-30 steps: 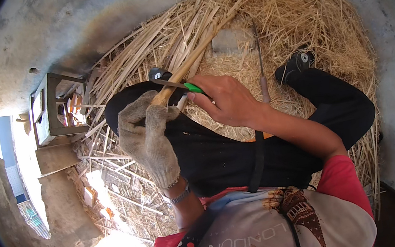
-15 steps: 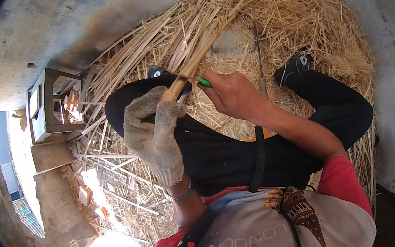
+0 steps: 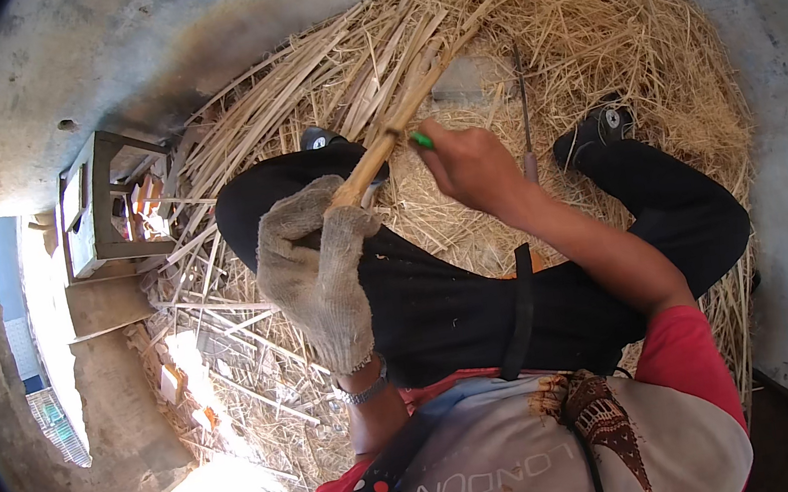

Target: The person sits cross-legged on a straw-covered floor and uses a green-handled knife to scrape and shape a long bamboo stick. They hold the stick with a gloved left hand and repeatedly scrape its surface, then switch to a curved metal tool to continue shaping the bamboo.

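My left hand (image 3: 314,267), in a grey-beige knitted work glove, is closed around the near end of a long pale bamboo strip (image 3: 368,171). The strip slants up and to the right, passing over my bent left leg towards the shavings. My bare right hand (image 3: 476,170) grips a small knife by its green handle (image 3: 422,140). Its blade lies across the strip a short way beyond the glove; most of the blade is hard to make out.
Between my shoes lies a long thin dark tool (image 3: 531,164) with a wooden handle. Split strips (image 3: 264,108) spread along the wall at left, and a heap of curly shavings (image 3: 627,42) fills the far right. A wooden frame (image 3: 111,205) stands at left.
My right hand and the knife have moved a little farther along the strip, away from the glove. The left hand keeps its hold, almost in the same place.
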Motion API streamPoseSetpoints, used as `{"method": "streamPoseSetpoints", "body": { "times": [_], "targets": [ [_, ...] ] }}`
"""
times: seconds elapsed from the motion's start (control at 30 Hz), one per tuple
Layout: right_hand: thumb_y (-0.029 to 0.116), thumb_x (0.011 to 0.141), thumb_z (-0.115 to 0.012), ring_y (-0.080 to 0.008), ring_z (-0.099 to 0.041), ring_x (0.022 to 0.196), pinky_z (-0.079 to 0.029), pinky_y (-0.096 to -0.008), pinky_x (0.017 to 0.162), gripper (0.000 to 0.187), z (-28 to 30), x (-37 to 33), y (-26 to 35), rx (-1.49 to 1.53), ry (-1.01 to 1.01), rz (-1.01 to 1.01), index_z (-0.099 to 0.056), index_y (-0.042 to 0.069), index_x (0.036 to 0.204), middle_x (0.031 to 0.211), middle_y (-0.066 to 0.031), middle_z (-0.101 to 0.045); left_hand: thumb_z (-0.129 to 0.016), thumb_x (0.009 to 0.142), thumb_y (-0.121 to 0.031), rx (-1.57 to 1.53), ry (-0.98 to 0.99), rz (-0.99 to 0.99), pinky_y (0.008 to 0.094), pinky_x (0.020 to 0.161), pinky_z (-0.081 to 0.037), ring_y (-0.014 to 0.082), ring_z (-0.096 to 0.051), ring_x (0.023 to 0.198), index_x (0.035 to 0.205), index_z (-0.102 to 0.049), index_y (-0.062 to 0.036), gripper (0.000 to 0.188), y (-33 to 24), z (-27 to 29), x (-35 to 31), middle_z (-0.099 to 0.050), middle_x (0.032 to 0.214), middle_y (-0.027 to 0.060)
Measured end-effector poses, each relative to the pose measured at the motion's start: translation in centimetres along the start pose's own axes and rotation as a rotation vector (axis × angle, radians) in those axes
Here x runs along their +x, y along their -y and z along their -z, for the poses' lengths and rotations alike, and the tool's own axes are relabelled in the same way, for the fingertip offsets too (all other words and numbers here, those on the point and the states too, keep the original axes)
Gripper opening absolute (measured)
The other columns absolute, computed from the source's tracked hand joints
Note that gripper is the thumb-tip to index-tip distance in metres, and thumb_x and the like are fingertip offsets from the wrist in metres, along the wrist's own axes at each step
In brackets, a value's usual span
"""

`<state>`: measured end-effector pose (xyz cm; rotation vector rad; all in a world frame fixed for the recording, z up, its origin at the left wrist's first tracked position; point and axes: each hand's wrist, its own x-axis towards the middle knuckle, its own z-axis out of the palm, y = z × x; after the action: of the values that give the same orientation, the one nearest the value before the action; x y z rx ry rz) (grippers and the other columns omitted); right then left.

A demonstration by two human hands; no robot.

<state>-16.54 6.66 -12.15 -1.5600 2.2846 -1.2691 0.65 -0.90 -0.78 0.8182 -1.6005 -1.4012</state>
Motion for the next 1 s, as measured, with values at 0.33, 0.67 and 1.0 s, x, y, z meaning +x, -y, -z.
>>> {"method": "streamPoseSetpoints", "body": {
  "times": [0.33, 0.67, 1.0],
  "targets": [
    [0.023, 0.103, -0.051, -0.0431, -0.068, 0.065, -0.054, -0.0531, 0.057, 0.025, 1.1, 1.2, -1.7, -0.035, 0.131, -0.044, -0.058, 0.000, 0.099, 0.071, -0.0246, -0.067, -0.074, 0.088, -0.015, 0.021, -0.044, -0.014, 0.0293, 0.073, -0.057, 0.0198, -0.070, 0.074, 0.103, -0.061, 0.0105, 0.033, -0.3, -0.3, -0.3, -0.071, 0.098, 0.0194],
    [0.029, 0.105, -0.049, -0.0426, -0.068, 0.064, -0.051, -0.0530, 0.058, 0.031, 1.0, 0.7, -10.9, -0.333, 0.123, -0.420, -0.060, -0.001, 0.103, 0.070, -0.0249, -0.066, -0.079, 0.082, -0.007, 0.115, -0.004, 0.015, 0.0234, 0.065, -0.054, 0.0136, -0.067, 0.074, 0.104, -0.067, 0.0094, 0.030, -0.9, -0.2, -0.3, -0.072, 0.096, 0.0135],
    [0.023, 0.100, -0.062, -0.0406, -0.062, 0.057, -0.049, -0.0498, 0.055, 0.020, 4.3, -1.2, 3.5, 0.019, 0.077, 0.094, -0.056, 0.004, 0.099, 0.068, -0.0205, -0.064, -0.081, 0.079, 0.001, 0.146, 0.062, 0.040, 0.0264, 0.073, -0.058, 0.0177, -0.069, 0.091, 0.106, -0.067, 0.0085, 0.032, -1.2, 1.5, -0.6, -0.070, 0.116, 0.0196]
  ]
}}
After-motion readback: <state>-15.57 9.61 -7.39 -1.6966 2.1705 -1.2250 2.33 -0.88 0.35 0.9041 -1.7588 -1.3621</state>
